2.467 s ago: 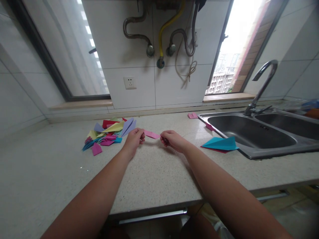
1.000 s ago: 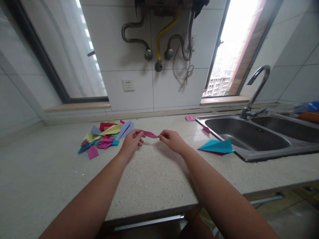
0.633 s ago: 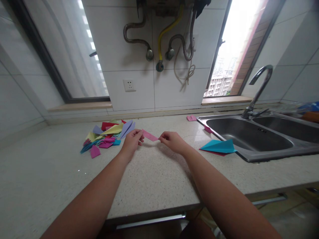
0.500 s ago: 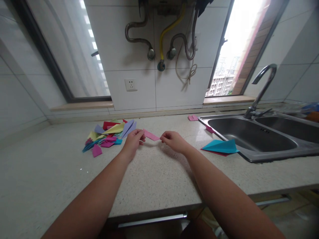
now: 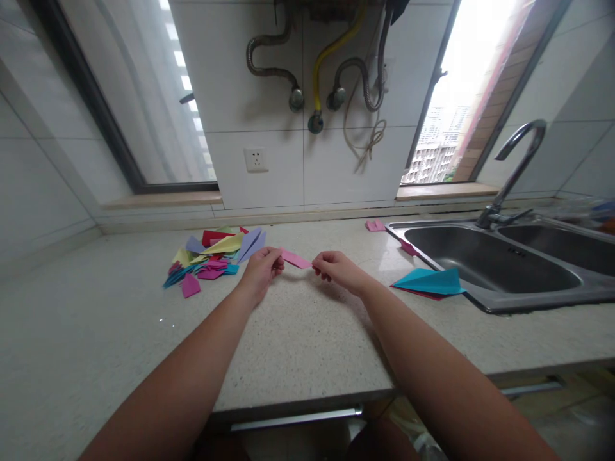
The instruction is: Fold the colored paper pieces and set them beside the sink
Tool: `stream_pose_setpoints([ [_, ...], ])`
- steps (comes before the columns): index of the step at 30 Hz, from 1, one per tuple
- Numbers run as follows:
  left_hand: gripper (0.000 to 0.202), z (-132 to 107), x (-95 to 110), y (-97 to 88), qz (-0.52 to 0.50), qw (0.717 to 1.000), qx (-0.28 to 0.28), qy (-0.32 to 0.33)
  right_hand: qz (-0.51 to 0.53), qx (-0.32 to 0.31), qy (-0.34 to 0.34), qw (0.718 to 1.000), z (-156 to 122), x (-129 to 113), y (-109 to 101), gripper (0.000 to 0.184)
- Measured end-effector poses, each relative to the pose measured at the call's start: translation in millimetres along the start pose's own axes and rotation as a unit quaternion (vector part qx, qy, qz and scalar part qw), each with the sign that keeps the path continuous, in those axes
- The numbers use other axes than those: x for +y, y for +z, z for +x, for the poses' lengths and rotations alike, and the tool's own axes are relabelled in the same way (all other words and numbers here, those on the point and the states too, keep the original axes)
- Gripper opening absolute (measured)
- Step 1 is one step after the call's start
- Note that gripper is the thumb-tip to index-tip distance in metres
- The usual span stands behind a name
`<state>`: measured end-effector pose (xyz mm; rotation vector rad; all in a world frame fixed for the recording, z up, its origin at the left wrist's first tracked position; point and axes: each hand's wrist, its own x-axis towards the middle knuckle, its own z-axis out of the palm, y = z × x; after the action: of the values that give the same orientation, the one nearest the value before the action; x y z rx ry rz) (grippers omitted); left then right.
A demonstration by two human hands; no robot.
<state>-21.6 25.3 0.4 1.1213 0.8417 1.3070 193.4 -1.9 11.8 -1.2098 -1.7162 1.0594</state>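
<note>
We see a smooth, bare left forearm (image 5: 187,365) and a smooth, bare right forearm (image 5: 427,358), both broad low in the view and tapering evenly to narrower wrists. They end in an ungloved, compact left hand (image 5: 262,272) and an ungloved, compact right hand (image 5: 339,270), whose nails we cannot clearly make out.

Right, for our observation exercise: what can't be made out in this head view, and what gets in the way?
All in the head view:
- Ends of the pink strip: covered by the fingers of the left hand and right hand.
- Lower papers in the colourful pile: hidden under upper ones.
- Most of the red paper: beneath the blue folded paper.
- Dark unit above the hoses: cut off by the top edge.
</note>
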Motion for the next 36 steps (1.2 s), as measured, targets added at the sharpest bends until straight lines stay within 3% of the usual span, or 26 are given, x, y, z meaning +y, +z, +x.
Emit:
stream_pose_setpoints([
  [10,0.036,0,-3,-0.3,0.070,0.996,-0.016,0.057,-0.107,0.021,-0.051,0.993,-4,-4,-10,0.025],
  [17,0.040,0,-2,-0.2,0.100,0.993,-0.007,0.060,-0.260,0.055,-0.111,0.958,-8,-7,-11,0.012],
  [27,0.041,3,-14,-4.3,0.182,0.981,-0.012,0.063,-0.327,0.126,-0.105,0.931,-15,-12,-19,0.010],
  [31,0.037,3,-21,-5.8,0.226,0.970,-0.069,0.053,-0.337,0.196,-0.087,0.917,-19,-15,-40,0.012],
  [36,0.031,5,-24,-6.7,0.278,0.951,-0.111,0.073,-0.421,0.281,-0.019,0.862,-27,-13,-95,0.015],
])
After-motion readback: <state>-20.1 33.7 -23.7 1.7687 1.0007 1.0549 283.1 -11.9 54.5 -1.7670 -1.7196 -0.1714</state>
